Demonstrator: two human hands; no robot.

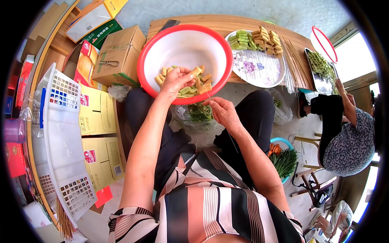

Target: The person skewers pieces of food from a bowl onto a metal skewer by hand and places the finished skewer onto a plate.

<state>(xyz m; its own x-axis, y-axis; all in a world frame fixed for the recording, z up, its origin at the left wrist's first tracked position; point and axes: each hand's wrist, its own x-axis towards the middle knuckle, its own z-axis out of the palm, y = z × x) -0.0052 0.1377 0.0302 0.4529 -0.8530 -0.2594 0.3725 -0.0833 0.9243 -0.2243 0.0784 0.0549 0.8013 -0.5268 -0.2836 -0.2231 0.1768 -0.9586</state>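
A white basin with a red rim sits before me, holding tan roll pieces and green vegetable pieces. Over its near side, my left hand pinches a short tan roll piece between thumb and fingers. My right hand, just outside the near rim, grips a thin skewer. One end of the skewer points up to a tan piece at the basin's edge; the other runs back past my forearm. Whether that piece is pierced, I cannot tell.
A floral plate on the wooden table bears skewered green pieces and tan rolls. Loose skewers lie beside it. Cardboard boxes and a white crate stand left. Another person sits right, near a tray of greens.
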